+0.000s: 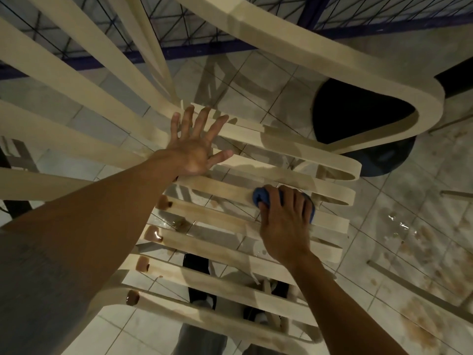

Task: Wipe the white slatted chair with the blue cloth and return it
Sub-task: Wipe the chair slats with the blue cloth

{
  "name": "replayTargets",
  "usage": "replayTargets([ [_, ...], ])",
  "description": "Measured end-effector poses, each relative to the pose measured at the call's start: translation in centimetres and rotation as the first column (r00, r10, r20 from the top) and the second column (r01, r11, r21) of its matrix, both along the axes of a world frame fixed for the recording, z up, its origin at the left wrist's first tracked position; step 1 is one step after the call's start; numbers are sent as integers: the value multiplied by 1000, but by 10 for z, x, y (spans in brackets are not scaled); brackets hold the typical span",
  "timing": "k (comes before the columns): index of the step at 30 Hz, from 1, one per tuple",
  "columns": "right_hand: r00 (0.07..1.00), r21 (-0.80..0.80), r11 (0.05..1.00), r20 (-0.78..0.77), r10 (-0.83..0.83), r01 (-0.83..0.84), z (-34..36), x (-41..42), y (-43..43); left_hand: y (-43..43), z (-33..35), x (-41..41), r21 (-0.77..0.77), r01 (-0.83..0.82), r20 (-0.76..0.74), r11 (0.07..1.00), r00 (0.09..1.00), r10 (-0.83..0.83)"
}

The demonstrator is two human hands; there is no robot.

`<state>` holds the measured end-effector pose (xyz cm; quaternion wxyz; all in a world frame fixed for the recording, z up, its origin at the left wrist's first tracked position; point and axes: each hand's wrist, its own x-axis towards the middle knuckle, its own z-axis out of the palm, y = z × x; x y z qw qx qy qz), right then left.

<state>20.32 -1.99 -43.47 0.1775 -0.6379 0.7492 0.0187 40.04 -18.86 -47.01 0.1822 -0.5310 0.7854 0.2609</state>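
The white slatted chair [230,190] fills the head view, seen from above, its seat slats running left to right and its back slats fanning to the upper left. My left hand [194,147] lies flat with fingers spread on the rear seat slats. My right hand [284,221] grips the bunched blue cloth [261,197] and presses it on a middle seat slat. Brown liquid stains sit at the left ends of several front slats [153,233].
A dark round object [358,119] stands on the tiled floor under the chair's curved right armrest [399,80]. Brown smears and wet spots mark the floor tiles [422,290] at right. A blue-framed wire grid [371,19] runs along the back. My feet show beneath the slats.
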Motion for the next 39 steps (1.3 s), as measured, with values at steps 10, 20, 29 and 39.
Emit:
replayTargets([
  [10, 999, 148, 989, -24, -28, 31, -6, 64, -31, 0, -4, -1, -28, -10, -3, 1000, 1000, 10],
  [20, 990, 89, 992, 125, 73, -84, -4, 37, -29, -1, -5, 3, -24, -20, -18, 1000, 1000, 20],
  [29, 981, 106, 994, 187, -48, 28, 10, -94, 16, -2, -14, 9, -59, -8, -78, 998, 997, 3],
  [39, 972, 86, 976, 103, -210, 201, 5, -98, 23, -2, -19, 6, -76, -18, -75, 997, 997, 13],
])
